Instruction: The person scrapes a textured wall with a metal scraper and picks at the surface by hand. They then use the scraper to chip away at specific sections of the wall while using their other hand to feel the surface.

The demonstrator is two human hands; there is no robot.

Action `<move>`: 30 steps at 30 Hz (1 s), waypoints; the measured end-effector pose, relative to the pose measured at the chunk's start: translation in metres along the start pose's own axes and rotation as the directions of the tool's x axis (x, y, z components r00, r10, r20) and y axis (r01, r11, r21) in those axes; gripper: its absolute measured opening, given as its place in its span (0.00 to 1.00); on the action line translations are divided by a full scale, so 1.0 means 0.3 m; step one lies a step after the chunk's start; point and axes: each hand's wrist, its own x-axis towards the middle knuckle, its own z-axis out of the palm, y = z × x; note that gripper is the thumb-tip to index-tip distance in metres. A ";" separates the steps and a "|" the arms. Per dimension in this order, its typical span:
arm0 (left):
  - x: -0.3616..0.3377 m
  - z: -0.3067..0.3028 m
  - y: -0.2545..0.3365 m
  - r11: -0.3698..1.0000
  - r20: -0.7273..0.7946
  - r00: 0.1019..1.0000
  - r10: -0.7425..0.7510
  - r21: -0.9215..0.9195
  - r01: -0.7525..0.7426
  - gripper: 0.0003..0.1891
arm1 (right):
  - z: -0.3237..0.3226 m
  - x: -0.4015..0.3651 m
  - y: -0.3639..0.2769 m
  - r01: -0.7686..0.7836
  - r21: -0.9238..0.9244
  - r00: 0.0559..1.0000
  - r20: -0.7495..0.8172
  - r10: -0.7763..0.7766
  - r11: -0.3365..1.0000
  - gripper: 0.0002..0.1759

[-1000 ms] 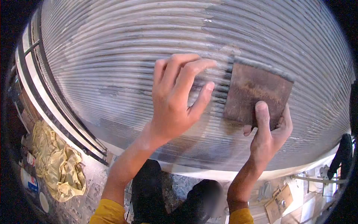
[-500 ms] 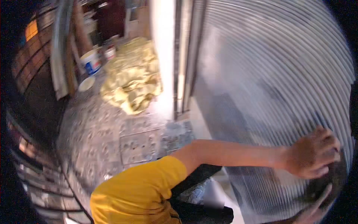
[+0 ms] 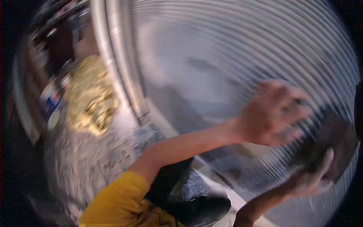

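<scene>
A ribbed grey metal shutter (image 3: 227, 49) fills most of the view, which is blurred by motion. My left hand (image 3: 274, 113) rests flat on its ribs with the fingers spread and holds nothing. My right hand (image 3: 312, 178) grips a dark brown square pad (image 3: 332, 145) and presses it against the shutter just right of my left hand. My yellow sleeve (image 3: 121, 200) shows at the bottom.
The shutter's pale frame (image 3: 113, 64) runs down at the left. A crumpled yellow cloth (image 3: 89, 102) and a white bucket (image 3: 51, 96) lie on the speckled floor (image 3: 87, 162) left of the frame.
The view has swung left and then partly back, so the hands sit at the right edge. My right hand still holds the pad on the shutter and my left hand stays flat beside it.
</scene>
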 end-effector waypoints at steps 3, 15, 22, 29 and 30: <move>0.038 -0.027 0.015 0.997 0.079 0.997 0.002 0.083 -0.009 0.21 | 0.077 0.057 -0.114 -0.105 0.159 0.994 -0.025 0.111 0.982 0.27; 0.090 -0.010 0.050 0.981 0.101 0.995 -0.010 0.196 -0.010 0.24 | 0.060 0.068 -0.112 -0.093 0.182 0.995 0.052 0.085 0.979 0.24; 0.090 0.001 0.048 0.972 0.082 0.996 0.018 0.234 -0.037 0.25 | 0.062 0.060 -0.107 -0.075 0.152 0.997 0.044 0.069 0.986 0.21; 0.090 0.002 0.046 0.970 0.083 0.996 0.020 0.239 -0.039 0.25 | 0.052 0.055 -0.107 -0.147 0.119 0.984 0.117 0.133 0.982 0.26; 0.089 0.004 0.044 0.970 0.077 0.997 0.027 0.241 -0.045 0.25 | 0.052 0.055 -0.107 -0.144 0.130 0.985 0.115 0.129 0.981 0.26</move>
